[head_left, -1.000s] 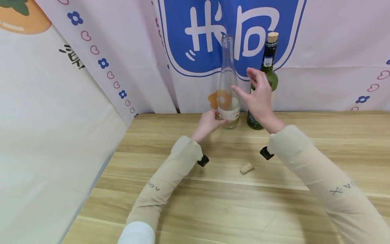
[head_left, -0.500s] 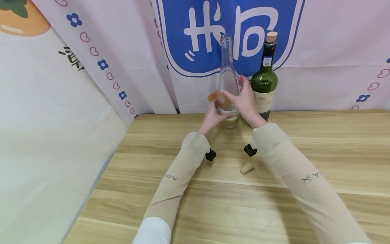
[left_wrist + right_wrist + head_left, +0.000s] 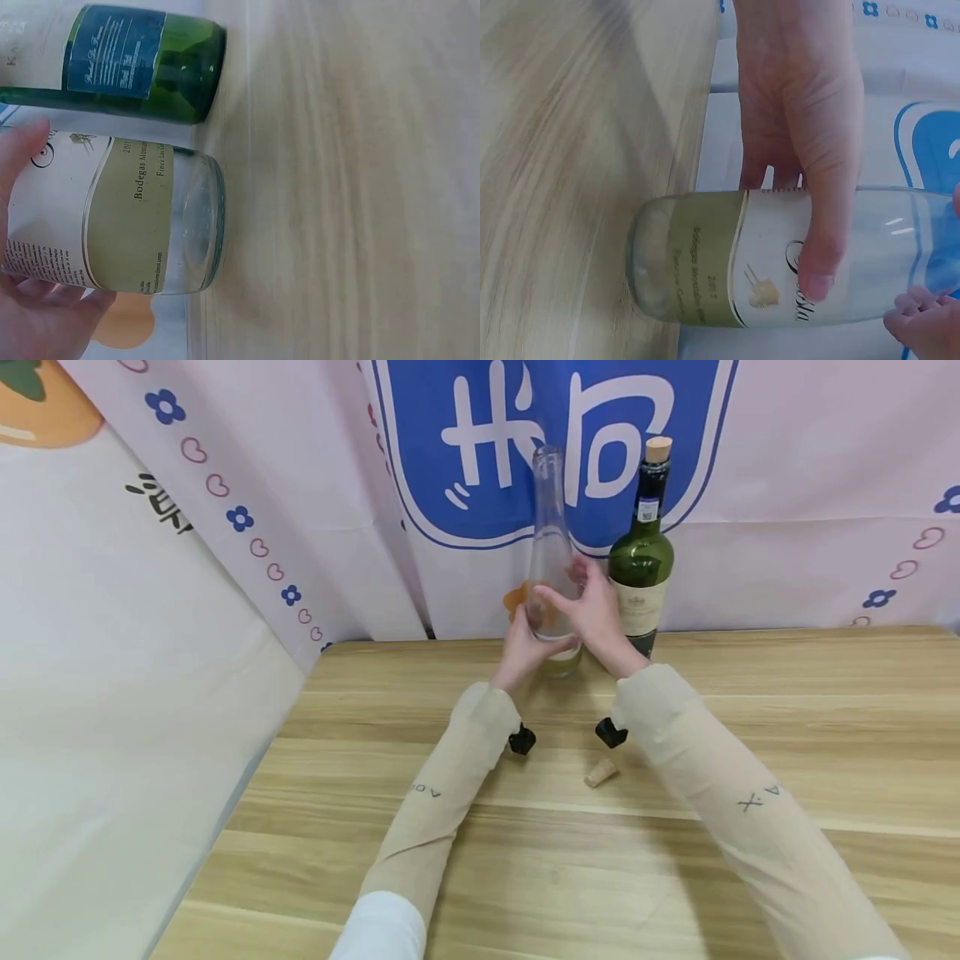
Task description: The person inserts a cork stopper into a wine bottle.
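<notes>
A tall clear glass bottle (image 3: 551,539) stands upright at the table's back edge, its mouth uncorked. My left hand (image 3: 521,650) grips its lower body, thumb across the front over the white and olive label (image 3: 131,217). Higher up, my right hand (image 3: 597,617) holds the same bottle from the right, thumb in front and fingers curled toward the back. In the right wrist view only a few right-hand fingers (image 3: 926,322) show at the edge. Close on the right stands a green wine bottle (image 3: 641,560) with a cork (image 3: 658,449) in its neck.
A loose cork (image 3: 602,772) lies on the wooden table (image 3: 420,710), between the forearms. Directly behind the bottles hangs a printed curtain (image 3: 757,577). Small black devices (image 3: 522,739) sit under the cuffs. White cloth (image 3: 150,693) borders the table on the left.
My right hand has moved left from in front of the green bottle onto the clear one. My left hand has closed further round the lower body. The head view has shifted slightly.
</notes>
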A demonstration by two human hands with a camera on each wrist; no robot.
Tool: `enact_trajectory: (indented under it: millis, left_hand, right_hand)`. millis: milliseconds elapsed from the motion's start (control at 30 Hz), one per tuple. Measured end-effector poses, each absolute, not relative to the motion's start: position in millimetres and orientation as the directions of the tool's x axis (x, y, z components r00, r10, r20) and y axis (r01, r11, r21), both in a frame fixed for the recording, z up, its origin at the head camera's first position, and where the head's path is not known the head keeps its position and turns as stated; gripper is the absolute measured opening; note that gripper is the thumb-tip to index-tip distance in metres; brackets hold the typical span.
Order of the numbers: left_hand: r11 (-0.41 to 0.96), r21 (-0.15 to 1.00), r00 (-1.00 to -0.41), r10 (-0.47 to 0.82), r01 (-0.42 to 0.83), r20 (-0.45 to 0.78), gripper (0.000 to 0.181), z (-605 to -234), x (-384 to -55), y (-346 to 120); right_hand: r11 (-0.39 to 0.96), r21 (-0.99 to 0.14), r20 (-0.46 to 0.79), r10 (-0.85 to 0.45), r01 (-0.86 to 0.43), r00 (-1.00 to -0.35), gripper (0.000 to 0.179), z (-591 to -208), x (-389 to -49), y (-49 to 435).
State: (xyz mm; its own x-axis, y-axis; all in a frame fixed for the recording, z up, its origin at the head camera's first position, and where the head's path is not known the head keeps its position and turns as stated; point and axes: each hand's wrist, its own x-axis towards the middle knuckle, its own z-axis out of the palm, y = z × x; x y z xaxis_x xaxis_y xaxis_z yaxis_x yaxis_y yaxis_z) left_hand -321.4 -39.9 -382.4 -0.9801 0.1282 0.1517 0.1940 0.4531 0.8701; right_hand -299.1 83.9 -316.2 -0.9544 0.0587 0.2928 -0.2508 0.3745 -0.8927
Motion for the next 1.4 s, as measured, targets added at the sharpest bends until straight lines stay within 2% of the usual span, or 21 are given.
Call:
enact_trajectory:
  millis: [133, 267, 633, 800, 900, 1033, 1167, 1300, 1400]
  left_hand:
    - [0.467, 0.846, -0.966, 0.148, 0.258, 0.213, 0.076, -381.1, -312.3, -49.7]
    - [0.486, 0.819, -0.951, 0.186, 0.306, 0.246, 0.077, -370.0, -297.7, -56.9]
    - [0.517, 0.774, -0.921, 0.32, 0.365, 0.221, 0.079, -317.3, -236.5, -53.2]
    - [0.487, 0.776, -0.894, 0.393, 0.402, 0.216, 0.079, -303.0, -210.5, -39.9]
    - [0.468, 0.773, -0.875, 0.429, 0.428, 0.224, 0.076, -299.7, -197.5, -31.0]
    - [0.457, 0.756, -0.849, 0.468, 0.469, 0.244, 0.071, -296.8, -182.4, -19.7]
    - [0.439, 0.754, -0.827, 0.509, 0.489, 0.239, 0.072, -295.3, -170.3, -9.4]
    - [0.419, 0.784, -0.819, 0.542, 0.458, 0.189, 0.076, -298.3, -159.9, -0.1]
    - [0.42, 0.793, -0.813, 0.561, 0.441, 0.155, 0.079, -304.0, -153.0, 7.2]
  right_hand:
    - [0.387, -0.876, 0.314, 0.007, -0.287, -0.949, 0.075, -312.2, -288.4, 82.7]
    - [0.364, -0.865, 0.358, -0.034, -0.345, -0.933, 0.069, -302.9, -272.8, 84.7]
    - [0.293, -0.864, 0.384, -0.144, -0.41, -0.912, 0.067, -258.8, -217.8, 103.7]
    - [0.208, -0.886, 0.393, -0.139, -0.414, -0.909, 0.064, -240.1, -190.7, 114.7]
    - [0.143, -0.888, 0.422, -0.12, -0.436, -0.899, 0.053, -234.4, -177.5, 121.7]
    - [-0.041, -0.88, 0.474, -0.123, -0.473, -0.872, 0.039, -231.7, -162.5, 131.1]
    - [-0.181, -0.856, 0.512, -0.155, -0.485, -0.845, 0.04, -231.3, -150.0, 141.5]
    - [-0.182, -0.851, 0.523, -0.201, -0.493, -0.829, 0.039, -233.5, -139.1, 153.8]
    - [-0.127, -0.852, 0.524, -0.206, -0.508, -0.827, 0.036, -238.5, -131.5, 162.1]
